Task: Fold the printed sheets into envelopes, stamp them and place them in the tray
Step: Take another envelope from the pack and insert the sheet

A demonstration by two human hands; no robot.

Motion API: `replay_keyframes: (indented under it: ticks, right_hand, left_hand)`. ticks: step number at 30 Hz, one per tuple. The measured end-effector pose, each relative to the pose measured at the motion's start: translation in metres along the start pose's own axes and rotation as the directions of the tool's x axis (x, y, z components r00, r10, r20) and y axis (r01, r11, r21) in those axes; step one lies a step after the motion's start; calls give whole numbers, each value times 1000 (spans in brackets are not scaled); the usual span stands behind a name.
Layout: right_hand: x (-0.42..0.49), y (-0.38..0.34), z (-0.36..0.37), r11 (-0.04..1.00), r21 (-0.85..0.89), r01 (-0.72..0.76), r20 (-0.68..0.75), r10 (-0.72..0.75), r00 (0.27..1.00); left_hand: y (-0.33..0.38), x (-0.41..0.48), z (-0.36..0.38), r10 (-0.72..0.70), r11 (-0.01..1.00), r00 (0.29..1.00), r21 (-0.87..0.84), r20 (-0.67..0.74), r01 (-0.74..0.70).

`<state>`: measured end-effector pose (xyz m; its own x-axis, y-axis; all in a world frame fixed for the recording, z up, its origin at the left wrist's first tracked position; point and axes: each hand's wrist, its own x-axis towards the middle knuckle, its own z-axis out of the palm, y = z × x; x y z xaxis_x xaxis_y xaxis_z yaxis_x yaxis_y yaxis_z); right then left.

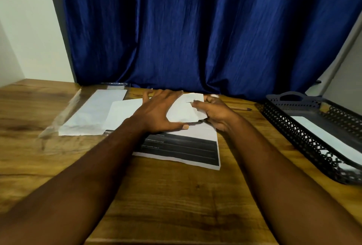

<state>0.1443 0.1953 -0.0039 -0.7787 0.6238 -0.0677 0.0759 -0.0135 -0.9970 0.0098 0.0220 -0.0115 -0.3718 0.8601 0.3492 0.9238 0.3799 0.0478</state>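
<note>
This looks like a small paperwork corner in a home or a modest office. A wooden desk fills the lower half of the frame, pushed against a white wall at upper left and a long blue curtain across the top. A black mesh tray at right, envelopes at left, a printed sheet in the middle and a pencil suit desk work.
</note>
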Motion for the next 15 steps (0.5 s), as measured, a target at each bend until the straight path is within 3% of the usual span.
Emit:
replay_keyframes:
  ticks: [4,10,15]
  right_hand:
    - [-4,-3,-8,1000,10,-11,74,11,997]
    - [-7,1,4,976,-213,45,-75,-62,995]
    - [-4,0,-2,969,-243,42,-113,-72,991]
  left_hand:
    - [-3,0,3,-8,1000,999,7,33,8]
    - [1,1,4,2,1000,998,-5,67,-1]
    - [4,-2,2,37,998,994,-58,105,-31]
